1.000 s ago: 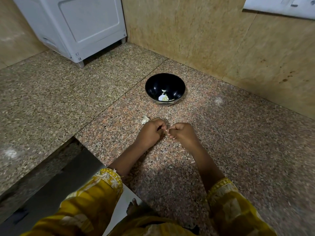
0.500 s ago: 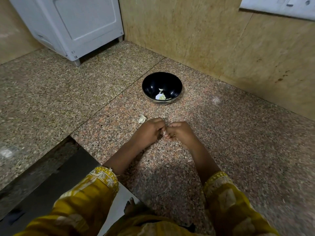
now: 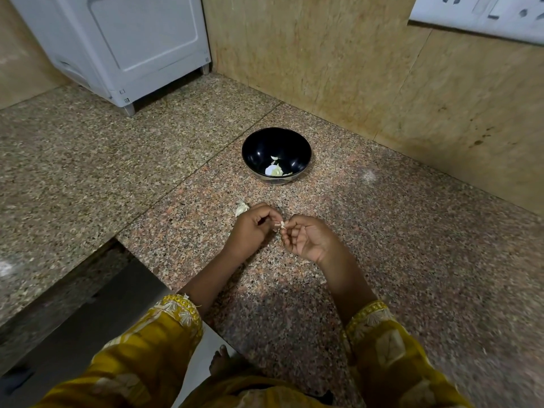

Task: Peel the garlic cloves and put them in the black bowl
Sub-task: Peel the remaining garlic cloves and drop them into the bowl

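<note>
Garlic clove [image 3: 282,224] between fingers [image 3: 295,221], axis unclear

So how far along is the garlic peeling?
Done: a few pale garlic pieces lie in the black bowl. In hand: left hand and right hand pinch a small clove between them. Left: that clove, plus a pale piece on the counter beside the left hand, clove or skin unclear.

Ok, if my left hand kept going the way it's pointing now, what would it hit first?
Almost at once the garlic clove that your left hand pinches, then the fingers of your right hand just beyond. Depth is hard to judge, but they look level.
</note>
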